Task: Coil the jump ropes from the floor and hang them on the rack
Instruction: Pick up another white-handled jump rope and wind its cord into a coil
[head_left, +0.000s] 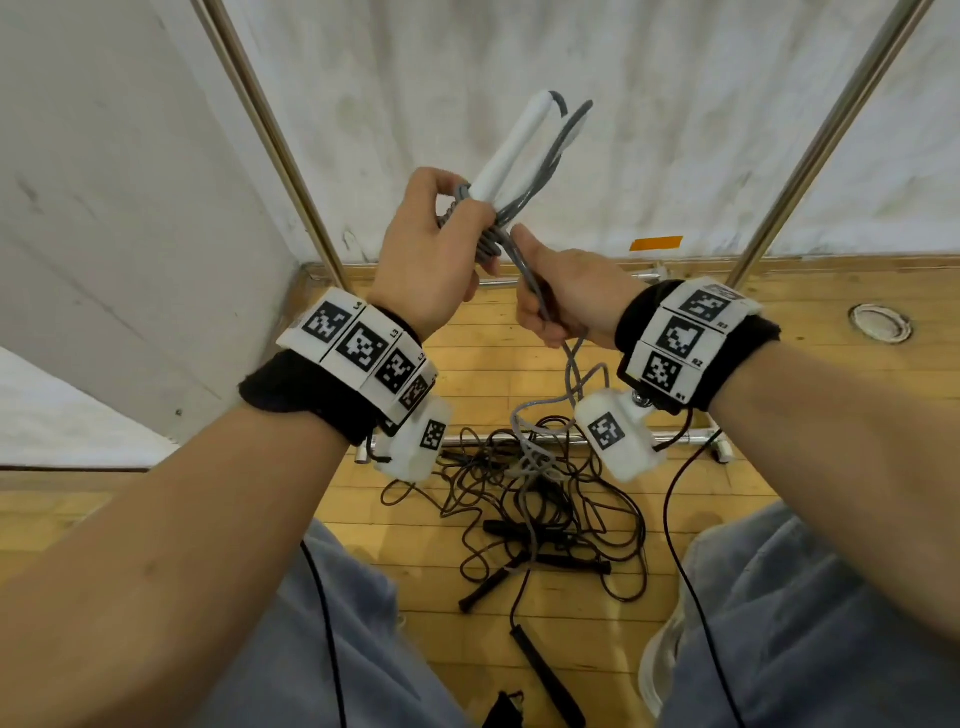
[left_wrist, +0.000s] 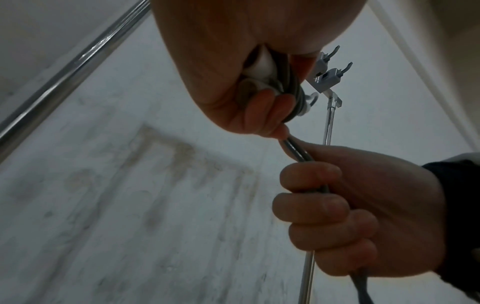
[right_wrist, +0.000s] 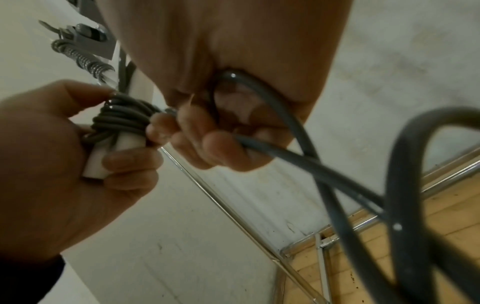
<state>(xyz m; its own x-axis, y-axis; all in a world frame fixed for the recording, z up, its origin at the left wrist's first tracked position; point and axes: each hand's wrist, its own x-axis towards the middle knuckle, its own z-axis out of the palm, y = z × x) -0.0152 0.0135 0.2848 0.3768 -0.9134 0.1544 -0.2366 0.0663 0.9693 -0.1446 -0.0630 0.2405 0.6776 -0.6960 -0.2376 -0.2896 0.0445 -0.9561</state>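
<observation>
My left hand (head_left: 441, 234) grips the white handle (head_left: 511, 145) of a grey jump rope, with several turns of grey cord (right_wrist: 122, 117) wound round the handle's lower part. Long loops of the cord (head_left: 550, 161) lie beside the handle. My right hand (head_left: 566, 301) holds the free grey cord (left_wrist: 298, 152) in a fist just below the left hand. The rest of that cord (head_left: 571, 374) hangs down to the floor. The rack's hooks (left_wrist: 335, 67) show above the hands in the wrist views.
A tangle of black jump ropes (head_left: 545, 519) with black handles lies on the wooden floor between my legs. The rack's chrome uprights (head_left: 270, 130) (head_left: 826, 140) stand left and right against a white wall. Its base bar (head_left: 691, 436) runs across the floor.
</observation>
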